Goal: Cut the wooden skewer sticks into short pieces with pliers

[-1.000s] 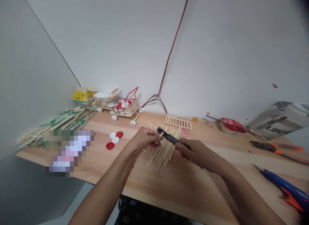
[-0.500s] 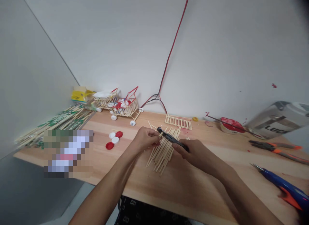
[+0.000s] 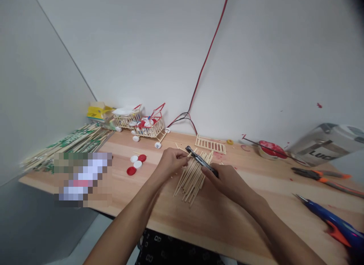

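My left hand (image 3: 174, 159) is closed in a pinch on a thin wooden stick (image 3: 190, 155), mostly hidden by the fingers. My right hand (image 3: 224, 177) wraps round a slim black hand tool (image 3: 202, 161); its exact kind is unclear. The tool's metal head meets the stick at my left fingertips. Under both hands lies a loose pile of cut wooden sticks (image 3: 190, 185), roughly side by side on the wooden table (image 3: 222, 223). Just behind the pile rests a ladder-like stick frame (image 3: 211, 144).
Small stick carts (image 3: 150, 130) filled with bottle caps stand back left. Red and white caps (image 3: 138, 164) lie left of my hands. Packaged sticks (image 3: 76, 141) cover the far left. On the right are pliers (image 3: 315, 175), a blue glue gun (image 3: 327, 217) and a red-stained bowl (image 3: 272, 150).
The black tool's head has shifted slightly up, and the tool slants more steeply. Both hands keep their grips near the same place. The whole view has moved a little.
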Demonstrator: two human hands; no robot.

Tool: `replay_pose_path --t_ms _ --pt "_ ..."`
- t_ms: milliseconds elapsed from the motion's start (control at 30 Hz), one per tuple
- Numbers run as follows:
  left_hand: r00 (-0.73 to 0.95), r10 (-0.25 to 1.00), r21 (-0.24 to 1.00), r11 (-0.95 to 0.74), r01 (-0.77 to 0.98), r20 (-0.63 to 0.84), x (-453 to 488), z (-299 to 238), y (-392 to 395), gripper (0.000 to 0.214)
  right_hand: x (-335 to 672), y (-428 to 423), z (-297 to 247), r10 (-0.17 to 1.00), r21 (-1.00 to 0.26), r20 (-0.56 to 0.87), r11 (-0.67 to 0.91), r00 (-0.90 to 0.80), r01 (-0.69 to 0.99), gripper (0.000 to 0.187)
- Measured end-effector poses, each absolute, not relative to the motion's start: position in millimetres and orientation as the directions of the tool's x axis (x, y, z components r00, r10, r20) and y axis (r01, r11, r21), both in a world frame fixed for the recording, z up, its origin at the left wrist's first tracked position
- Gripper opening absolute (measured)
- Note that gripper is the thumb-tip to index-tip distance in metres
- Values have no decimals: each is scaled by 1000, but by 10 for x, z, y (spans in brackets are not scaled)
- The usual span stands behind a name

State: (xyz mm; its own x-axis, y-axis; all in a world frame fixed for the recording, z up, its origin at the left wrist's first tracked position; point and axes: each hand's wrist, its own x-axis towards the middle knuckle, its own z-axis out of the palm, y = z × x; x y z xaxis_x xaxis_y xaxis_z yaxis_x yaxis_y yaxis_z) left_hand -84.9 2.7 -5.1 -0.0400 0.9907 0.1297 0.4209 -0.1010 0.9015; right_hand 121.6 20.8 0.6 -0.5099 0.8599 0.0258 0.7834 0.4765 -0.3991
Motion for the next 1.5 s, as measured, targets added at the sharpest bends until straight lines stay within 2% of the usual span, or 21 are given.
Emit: replay_pose_path --t_ms 133,333,533,867,1233,1367,1500 --pt "-33 981 892 -161 423 193 -902 -94 74 17 1166 265 -47 849 -396 62 504 -525 767 51" --pt "-78 978 912 -150 383 194 -905 -114 96 13 1104 294 -113 859 -378 75 494 -507 783 54" --pt "-88 944 841 -237 487 317 -892 -130 84 15 1070 293 -158 884 -323 68 458 -463 828 53" --pt "-80 932 816 -265 514 353 -886 -168 90 17 1065 316 -199 891 -201 95 453 -443 868 56" --pt "-73 902 782 -325 533 425 -873 -201 85 17 1063 315 -234 896 -175 105 444 -432 879 57" --pt "-111 916 845 -303 440 386 -871 -177 93 15 1061 332 -217 896 -220 139 442 -421 869 57" --pt "-98 985 989 -140 57 145 -896 -112 83 22 1112 385 -182 896 -421 179 443 -407 792 58"
